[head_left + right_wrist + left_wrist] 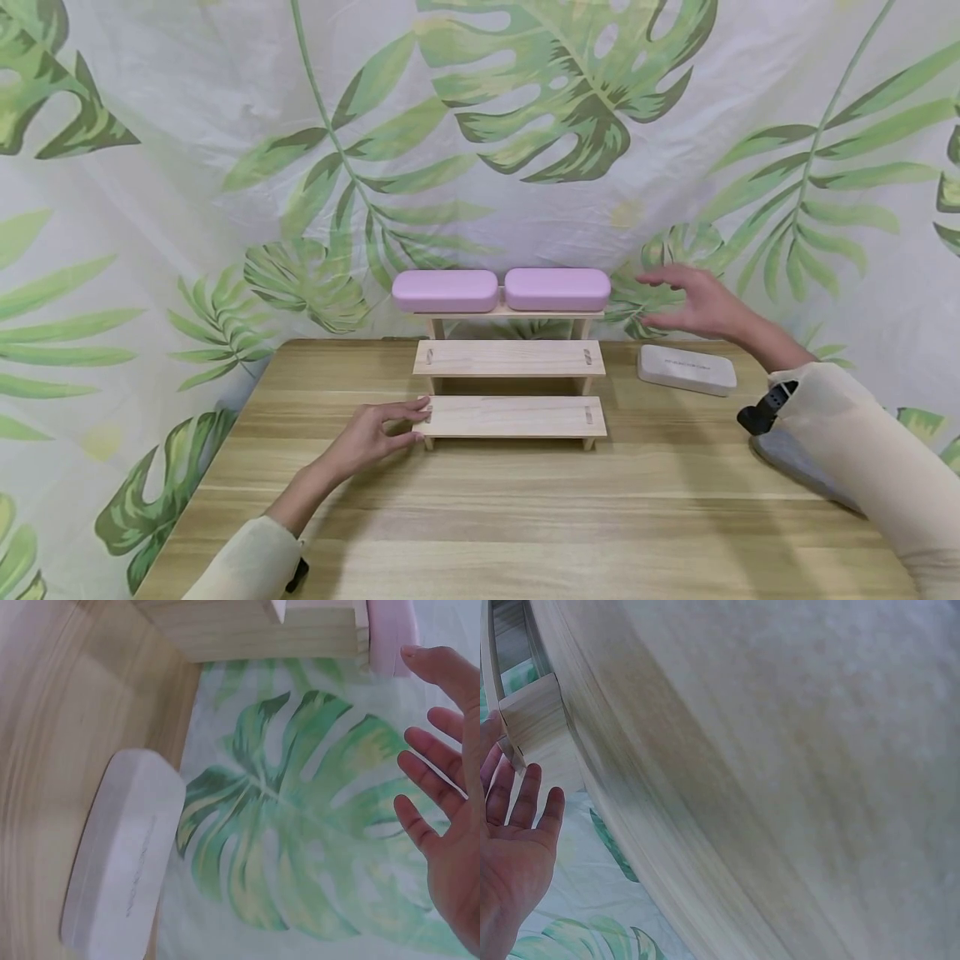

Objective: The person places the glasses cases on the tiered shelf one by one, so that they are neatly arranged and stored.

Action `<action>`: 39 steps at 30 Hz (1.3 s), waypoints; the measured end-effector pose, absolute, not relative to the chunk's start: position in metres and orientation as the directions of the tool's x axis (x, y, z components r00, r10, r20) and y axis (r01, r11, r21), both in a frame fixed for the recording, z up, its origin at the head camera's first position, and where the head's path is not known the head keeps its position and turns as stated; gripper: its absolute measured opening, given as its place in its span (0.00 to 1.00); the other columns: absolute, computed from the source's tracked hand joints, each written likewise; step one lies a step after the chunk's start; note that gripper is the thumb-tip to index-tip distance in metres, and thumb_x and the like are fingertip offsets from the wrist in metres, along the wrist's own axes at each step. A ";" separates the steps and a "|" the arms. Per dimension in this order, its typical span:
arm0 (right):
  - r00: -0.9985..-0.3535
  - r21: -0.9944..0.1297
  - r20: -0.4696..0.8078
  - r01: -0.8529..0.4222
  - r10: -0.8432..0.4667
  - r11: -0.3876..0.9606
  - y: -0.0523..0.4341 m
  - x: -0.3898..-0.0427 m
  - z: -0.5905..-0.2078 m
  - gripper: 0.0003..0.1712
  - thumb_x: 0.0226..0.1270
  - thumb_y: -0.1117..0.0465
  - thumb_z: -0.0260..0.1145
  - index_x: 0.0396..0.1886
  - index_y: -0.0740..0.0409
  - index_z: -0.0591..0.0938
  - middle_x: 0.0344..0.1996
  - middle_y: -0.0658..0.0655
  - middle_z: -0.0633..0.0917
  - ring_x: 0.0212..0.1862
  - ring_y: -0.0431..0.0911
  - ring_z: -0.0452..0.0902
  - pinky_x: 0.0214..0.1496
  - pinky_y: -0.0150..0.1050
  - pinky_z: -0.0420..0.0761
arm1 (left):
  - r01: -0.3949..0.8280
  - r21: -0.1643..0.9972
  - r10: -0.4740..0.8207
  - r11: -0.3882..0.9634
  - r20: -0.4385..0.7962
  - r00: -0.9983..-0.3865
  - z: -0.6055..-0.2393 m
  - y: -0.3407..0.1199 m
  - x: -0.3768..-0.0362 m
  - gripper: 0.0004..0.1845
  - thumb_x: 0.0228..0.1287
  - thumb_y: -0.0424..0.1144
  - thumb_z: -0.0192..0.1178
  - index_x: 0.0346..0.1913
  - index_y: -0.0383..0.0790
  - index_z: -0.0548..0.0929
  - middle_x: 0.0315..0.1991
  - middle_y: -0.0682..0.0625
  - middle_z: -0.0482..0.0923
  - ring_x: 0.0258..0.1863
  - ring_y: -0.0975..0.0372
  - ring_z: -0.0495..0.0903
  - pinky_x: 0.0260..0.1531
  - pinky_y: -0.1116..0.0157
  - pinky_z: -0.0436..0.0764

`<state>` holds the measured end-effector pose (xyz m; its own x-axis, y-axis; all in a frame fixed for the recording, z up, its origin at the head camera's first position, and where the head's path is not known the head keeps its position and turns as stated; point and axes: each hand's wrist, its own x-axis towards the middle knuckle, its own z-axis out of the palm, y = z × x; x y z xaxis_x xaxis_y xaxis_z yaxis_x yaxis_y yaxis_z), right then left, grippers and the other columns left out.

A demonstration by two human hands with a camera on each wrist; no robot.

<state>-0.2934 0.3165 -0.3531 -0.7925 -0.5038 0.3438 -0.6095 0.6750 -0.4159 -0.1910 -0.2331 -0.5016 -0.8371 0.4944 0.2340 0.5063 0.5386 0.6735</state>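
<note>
A three-tier wooden display stand [510,417] rises in steps on the table. Two lilac glasses cases, a left one [446,292] and a right one [557,290], sit side by side on its top tier. My left hand [378,429] is at the left end of the lowest tier, fingertips touching the board's end, its fingers fairly straight in the left wrist view. My right hand [697,304] hovers to the right of the right lilac case, thumb and fingers spread, holding nothing. Beneath it lies a white glasses case [686,370] with small lettering on its lid.
A grey-blue case [802,471] lies at the table's right, partly hidden under my right forearm. The wood-grain table [480,525] backs onto a leaf-patterned cloth [187,167]. The stand's middle tier [510,358] holds nothing.
</note>
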 end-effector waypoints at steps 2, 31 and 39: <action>-0.796 -0.417 0.339 -0.606 -0.502 0.678 0.321 -0.292 -0.355 0.37 0.55 0.59 0.84 0.64 0.66 0.83 0.60 0.65 0.87 0.62 0.63 0.81 0.60 0.64 0.82 | 0.517 0.668 0.497 0.535 0.246 -0.832 -0.502 -0.233 -0.191 0.19 0.64 0.34 0.76 0.58 0.42 0.90 0.67 0.51 0.82 0.67 0.52 0.81 0.69 0.49 0.76; -0.865 -0.448 0.195 -0.498 -0.463 0.742 0.369 -0.277 -0.402 0.41 0.59 0.52 0.83 0.69 0.64 0.80 0.66 0.68 0.82 0.67 0.68 0.75 0.62 0.66 0.78 | 0.492 0.689 0.491 0.532 0.222 -0.842 -0.503 -0.234 -0.193 0.19 0.64 0.35 0.76 0.58 0.44 0.91 0.67 0.53 0.81 0.68 0.55 0.80 0.69 0.51 0.76; -0.883 -0.483 0.155 -0.459 -0.443 0.746 0.376 -0.276 -0.416 0.42 0.60 0.50 0.83 0.70 0.62 0.79 0.68 0.67 0.81 0.70 0.70 0.72 0.65 0.71 0.75 | 0.489 0.693 0.489 0.530 0.222 -0.844 -0.503 -0.234 -0.192 0.19 0.64 0.34 0.76 0.57 0.44 0.91 0.67 0.53 0.81 0.68 0.54 0.80 0.70 0.52 0.75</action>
